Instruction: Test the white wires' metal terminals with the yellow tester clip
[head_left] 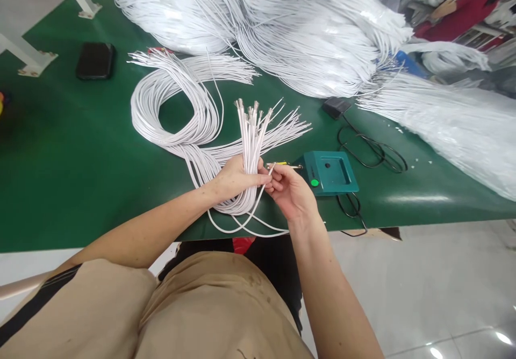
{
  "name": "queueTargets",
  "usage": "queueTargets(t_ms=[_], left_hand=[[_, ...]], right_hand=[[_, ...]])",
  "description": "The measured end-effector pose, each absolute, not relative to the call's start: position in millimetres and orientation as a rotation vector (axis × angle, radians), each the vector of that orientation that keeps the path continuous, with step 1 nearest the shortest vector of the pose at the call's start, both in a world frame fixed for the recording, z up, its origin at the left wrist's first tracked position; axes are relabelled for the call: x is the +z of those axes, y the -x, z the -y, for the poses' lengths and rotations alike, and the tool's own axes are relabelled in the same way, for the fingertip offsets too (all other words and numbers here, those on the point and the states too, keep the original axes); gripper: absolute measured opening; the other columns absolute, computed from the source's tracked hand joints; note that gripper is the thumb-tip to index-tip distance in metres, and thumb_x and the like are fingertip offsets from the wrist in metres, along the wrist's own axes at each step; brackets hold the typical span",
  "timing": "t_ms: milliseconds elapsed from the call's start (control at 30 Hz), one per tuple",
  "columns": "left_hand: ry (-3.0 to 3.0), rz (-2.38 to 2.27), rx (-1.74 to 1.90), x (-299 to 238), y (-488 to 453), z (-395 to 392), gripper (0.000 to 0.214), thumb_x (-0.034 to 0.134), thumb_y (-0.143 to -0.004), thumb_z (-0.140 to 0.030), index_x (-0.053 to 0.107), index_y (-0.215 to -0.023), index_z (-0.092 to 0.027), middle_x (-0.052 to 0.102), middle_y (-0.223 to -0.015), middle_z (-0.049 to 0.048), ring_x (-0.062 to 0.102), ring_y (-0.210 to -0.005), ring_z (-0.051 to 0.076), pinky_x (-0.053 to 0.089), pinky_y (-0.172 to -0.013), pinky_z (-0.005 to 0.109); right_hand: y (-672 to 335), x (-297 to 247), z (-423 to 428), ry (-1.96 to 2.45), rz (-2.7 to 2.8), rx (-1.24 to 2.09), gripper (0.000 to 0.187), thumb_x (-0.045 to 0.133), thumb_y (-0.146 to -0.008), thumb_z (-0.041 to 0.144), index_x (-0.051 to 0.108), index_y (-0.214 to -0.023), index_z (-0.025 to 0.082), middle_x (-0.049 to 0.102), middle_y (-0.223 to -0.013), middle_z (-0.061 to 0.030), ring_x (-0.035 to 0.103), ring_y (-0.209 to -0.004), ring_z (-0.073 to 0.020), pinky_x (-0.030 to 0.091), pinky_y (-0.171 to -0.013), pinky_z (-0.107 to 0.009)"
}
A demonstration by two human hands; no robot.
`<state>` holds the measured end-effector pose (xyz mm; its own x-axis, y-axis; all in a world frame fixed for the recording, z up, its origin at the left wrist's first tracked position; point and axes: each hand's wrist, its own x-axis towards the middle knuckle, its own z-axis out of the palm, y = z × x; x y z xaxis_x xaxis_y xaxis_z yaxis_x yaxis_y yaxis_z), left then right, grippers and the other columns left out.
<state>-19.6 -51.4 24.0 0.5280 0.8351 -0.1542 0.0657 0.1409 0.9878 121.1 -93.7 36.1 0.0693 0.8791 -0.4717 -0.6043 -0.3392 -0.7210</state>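
Note:
A bundle of white cables stands upright in my left hand, whose fingers and thumb are wrapped round it. Frayed, silvery ends show at the bundle's top, and its lower part bends back over the table. Just to the right, my right hand pinches a single white cable between thumb and fingertips. Beyond my fingers sits a small green device with a bright green button and a narrow metal part pointing left at my right hand. Coiled white cables lie behind and left of my hands.
Large heaps of white cables fill the back of the green table. A black box lies at the left, near white metal legs. A black adapter and its cord lie behind the device. A person in a red sleeve is at the far right.

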Motion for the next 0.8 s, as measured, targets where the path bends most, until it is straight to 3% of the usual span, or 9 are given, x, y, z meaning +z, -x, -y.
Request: queueTargets(t_ms=[100, 200, 367, 567, 800], left_hand=[[-1.22, -0.816, 0.661, 25.1, 17.6, 53.5, 0.024, 0.07, -0.071, -0.019, 0.047, -0.074, -0.016, 0.067, -0.072, -0.0001, 0.067, -0.069, 0.014, 0.05, -0.07, 0.027], [-1.168, -0.754, 0.655, 23.6, 16.2, 54.6, 0.028, 0.069, -0.072, -0.016, 0.042, -0.074, -0.016, 0.068, -0.073, 0.0001, 0.071, -0.072, 0.016, 0.052, -0.07, 0.028], [-1.209, -0.724, 0.649, 17.5, 17.4, 54.1, 0.027, 0.07, -0.074, -0.017, 0.042, -0.075, -0.017, 0.069, -0.075, 0.0005, 0.072, -0.076, 0.018, 0.051, -0.07, 0.027], [-1.169, -0.7, 0.661, 19.7, 17.1, 54.4, 0.025, 0.069, -0.075, -0.018, 0.045, -0.075, -0.016, 0.069, -0.075, 0.0022, 0.071, -0.076, 0.017, 0.052, -0.068, 0.026], [-1.162, -0.728, 0.658, 19.8, 16.4, 54.1, 0.025, 0.07, -0.074, -0.018, 0.045, -0.077, -0.016, 0.068, -0.074, 0.0021, 0.071, -0.075, 0.016, 0.052, -0.067, 0.025]], right_hand=[[-122.2, 36.7, 93.4, 1.132, 0.347, 1.543, 0.009, 0.07, -0.064, 0.022, 0.065, -0.066, 0.016, 0.044, -0.054, 0.0065, 0.036, -0.048, -0.0049, 0.04, -0.05, -0.02], [-123.7, 39.7, 92.0, 1.168, 0.485, 1.461, 0.021, 0.069, -0.071, 0.034, 0.071, -0.082, 0.016, 0.049, -0.058, 0.0046, 0.043, -0.051, -0.0067, 0.039, -0.048, -0.02], [-125.2, 38.0, 92.7, 1.239, 0.619, 1.437, 0.026, 0.079, -0.067, 0.039, 0.068, -0.067, 0.016, 0.052, -0.057, 0.0037, 0.046, -0.051, -0.0072, 0.041, -0.049, -0.022], [-129.9, 33.5, 103.1, 1.218, 0.611, 1.382, 0.022, 0.079, -0.068, 0.037, 0.074, -0.078, 0.017, 0.06, -0.064, 0.0013, 0.053, -0.06, -0.0092, 0.05, -0.063, -0.025], [-134.6, 36.8, 107.9, 1.262, 0.635, 1.373, 0.02, 0.079, -0.066, 0.03, 0.076, -0.083, 0.018, 0.063, -0.07, 0.0001, 0.053, -0.064, -0.0091, 0.05, -0.069, -0.026]])
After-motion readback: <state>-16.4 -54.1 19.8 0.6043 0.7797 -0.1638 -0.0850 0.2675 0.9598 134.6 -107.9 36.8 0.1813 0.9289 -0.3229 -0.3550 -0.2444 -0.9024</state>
